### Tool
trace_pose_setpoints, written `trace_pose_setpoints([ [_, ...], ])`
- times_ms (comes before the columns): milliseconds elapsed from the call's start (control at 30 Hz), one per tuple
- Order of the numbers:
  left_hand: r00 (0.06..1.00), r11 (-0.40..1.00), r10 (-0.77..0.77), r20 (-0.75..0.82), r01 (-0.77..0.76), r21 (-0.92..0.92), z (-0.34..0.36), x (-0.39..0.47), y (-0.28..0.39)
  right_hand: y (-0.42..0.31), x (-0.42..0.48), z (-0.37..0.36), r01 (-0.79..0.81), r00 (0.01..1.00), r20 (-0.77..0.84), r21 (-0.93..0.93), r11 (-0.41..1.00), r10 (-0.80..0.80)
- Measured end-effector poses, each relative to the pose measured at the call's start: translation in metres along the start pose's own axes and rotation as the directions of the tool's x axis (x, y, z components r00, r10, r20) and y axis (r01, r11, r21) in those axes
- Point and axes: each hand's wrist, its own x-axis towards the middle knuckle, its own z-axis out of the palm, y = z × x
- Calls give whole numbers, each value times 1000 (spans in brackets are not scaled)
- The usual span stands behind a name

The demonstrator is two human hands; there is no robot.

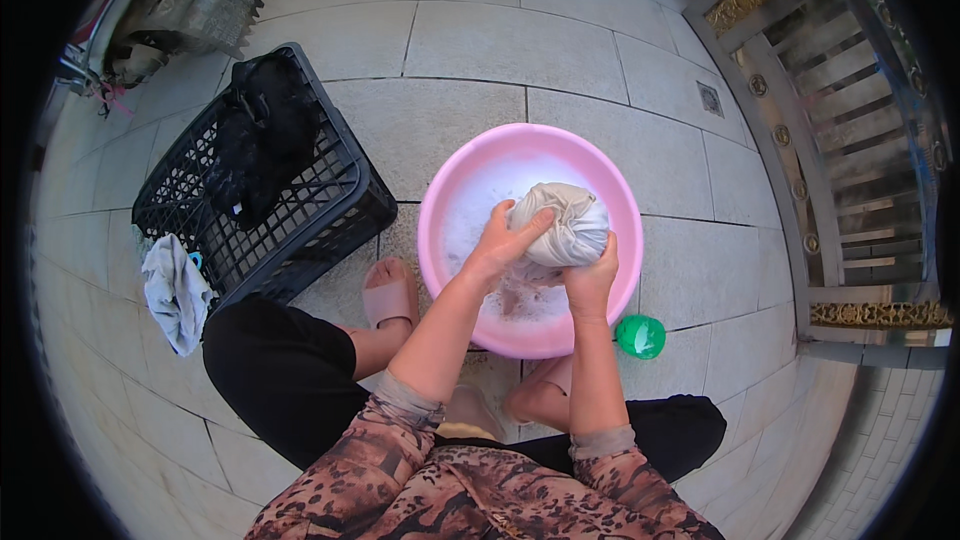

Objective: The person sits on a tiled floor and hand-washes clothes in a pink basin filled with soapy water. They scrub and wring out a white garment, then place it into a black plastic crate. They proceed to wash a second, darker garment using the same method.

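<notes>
Both my hands hold a bunched, wet, off-white cloth point(564, 225) above a pink plastic basin point(435, 187). My left hand point(501, 240) grips its left side, the thumb laid across the top. At the lower right, my right hand point(594, 277) cups the bundle from beside and below. Foamy, whitish water point(480, 199) fills the bottom of the basin, with a murkier patch under the cloth. The underside of the bundle and some fingers are hidden.
A black plastic crate point(330, 232) stands left of the basin, holding dark wet cloth point(262, 135). A pale rag point(176, 292) hangs at its near left corner. A green round object point(640, 336) sits by the basin's right rim. A metal gate point(780, 165) borders the tiled floor point(480, 37).
</notes>
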Motion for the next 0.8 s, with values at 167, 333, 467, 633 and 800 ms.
trace_pose_setpoints([
  [167, 874, 750, -140, 465, 400, -527, -1, -1, -9, -8, -6, 10, -64, 998, 30, 171, 983, 60],
  [333, 918, 534, 108, 382, 270, -801, -4, 1, -28, -33, -15, 15, -167, 946, 309, 209, 964, 97],
  [467, 961, 514, 3, 278, 237, -825, -17, -4, -18, -37, -3, -3, -364, 790, 610, 376, 852, 69],
  [633, 943, 357, 49, 330, 292, -887, -16, -27, 15, 5, 13, -2, -580, 798, 574, 647, 495, 185],
  [800, 899, 192, 102, 425, 402, -895, -15, -29, 22, 18, -7, 50, -111, 915, 403, 307, 945, -24],
])
